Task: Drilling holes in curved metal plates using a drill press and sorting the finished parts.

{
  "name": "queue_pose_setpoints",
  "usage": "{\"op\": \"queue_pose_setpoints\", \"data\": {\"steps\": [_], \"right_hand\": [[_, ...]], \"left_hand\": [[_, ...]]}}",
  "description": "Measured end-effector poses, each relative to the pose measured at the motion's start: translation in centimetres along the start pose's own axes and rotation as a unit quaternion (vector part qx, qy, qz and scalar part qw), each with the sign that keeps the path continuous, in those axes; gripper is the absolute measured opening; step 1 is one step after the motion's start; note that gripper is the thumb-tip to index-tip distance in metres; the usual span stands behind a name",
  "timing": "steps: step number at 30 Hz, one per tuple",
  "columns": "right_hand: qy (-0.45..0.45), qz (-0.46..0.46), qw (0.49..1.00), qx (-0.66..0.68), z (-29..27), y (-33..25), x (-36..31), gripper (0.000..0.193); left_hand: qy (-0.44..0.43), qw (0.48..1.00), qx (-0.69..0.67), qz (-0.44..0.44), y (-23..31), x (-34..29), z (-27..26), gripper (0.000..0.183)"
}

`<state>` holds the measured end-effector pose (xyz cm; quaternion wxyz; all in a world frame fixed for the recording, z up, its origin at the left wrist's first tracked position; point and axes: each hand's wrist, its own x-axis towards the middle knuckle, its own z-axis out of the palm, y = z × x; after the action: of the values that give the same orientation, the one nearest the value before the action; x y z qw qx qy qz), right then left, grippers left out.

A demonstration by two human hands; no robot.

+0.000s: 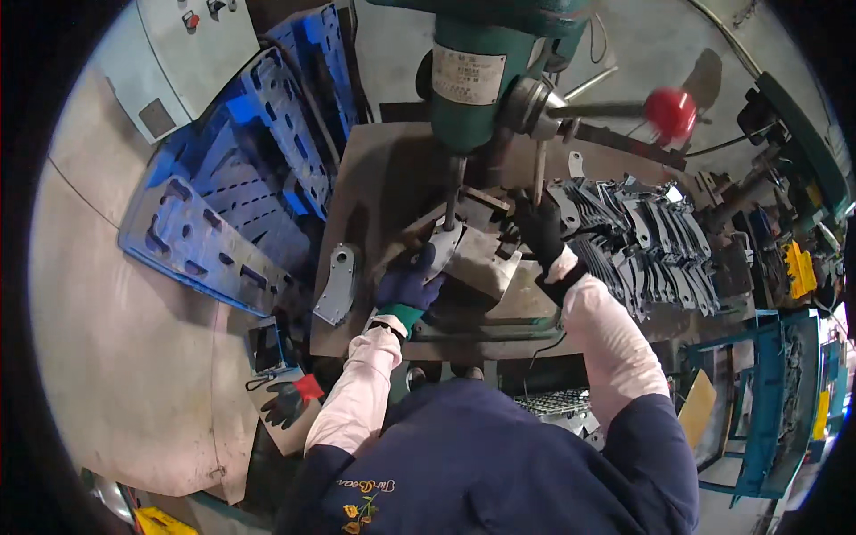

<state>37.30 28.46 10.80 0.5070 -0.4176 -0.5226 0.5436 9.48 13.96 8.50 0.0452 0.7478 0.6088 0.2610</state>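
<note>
My left hand, in a dark blue glove with a green cuff, grips a flat grey metal plate. That plate lies in a fixture on the machine's table, with the spindle tool of a green drill press coming down onto its far end. In a black glove, my right hand is closed round the lower end of a feed lever. Whether the tool is turning I cannot tell. A similar curved plate rests on the worktable to the left of my left hand.
Several plates lie in overlapping rows right of the fixture. Another lever with a red knob sticks out right of the drill head. Blue plastic pallets stand at left, and a black-and-red glove lies below them. A teal rack stands at right.
</note>
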Motion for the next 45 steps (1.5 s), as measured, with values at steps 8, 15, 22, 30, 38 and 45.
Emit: {"op": "queue_pose_setpoints", "data": {"steps": [8, 15, 22, 30, 38, 45], "right_hand": [[-0.129, 0.138, 0.959, 0.213, 10.8, -20.9, -12.9, 0.025], [-0.14, 0.195, 0.849, 0.471, 10.9, -28.8, -10.8, 0.024], [-0.265, 0.222, 0.739, 0.579, 8.6, -29.8, -9.0, 0.018], [-0.299, 0.203, 0.776, 0.517, 9.1, -30.1, -8.5, 0.028], [-0.272, 0.183, 0.8, 0.503, 8.8, -29.9, -8.6, 0.046], [-0.232, 0.044, 0.938, 0.256, 8.0, -28.4, -8.8, 0.042]], "left_hand": [[0.026, 1.0, 0.002, -0.014, -0.5, -0.6, 0.8, 0.065], [0.024, 0.999, 0.019, -0.032, 0.5, -0.9, -0.5, 0.061], [0.034, 0.994, -0.091, -0.052, 1.4, -7.7, -4.2, 0.057], [0.089, 0.973, -0.054, -0.208, -4.1, -15.2, -2.6, 0.063], [0.055, 0.979, 0.043, -0.194, -2.7, -13.4, -1.2, 0.069], [0.035, 0.977, 0.024, -0.208, -3.6, -14.0, 1.2, 0.074]]}}
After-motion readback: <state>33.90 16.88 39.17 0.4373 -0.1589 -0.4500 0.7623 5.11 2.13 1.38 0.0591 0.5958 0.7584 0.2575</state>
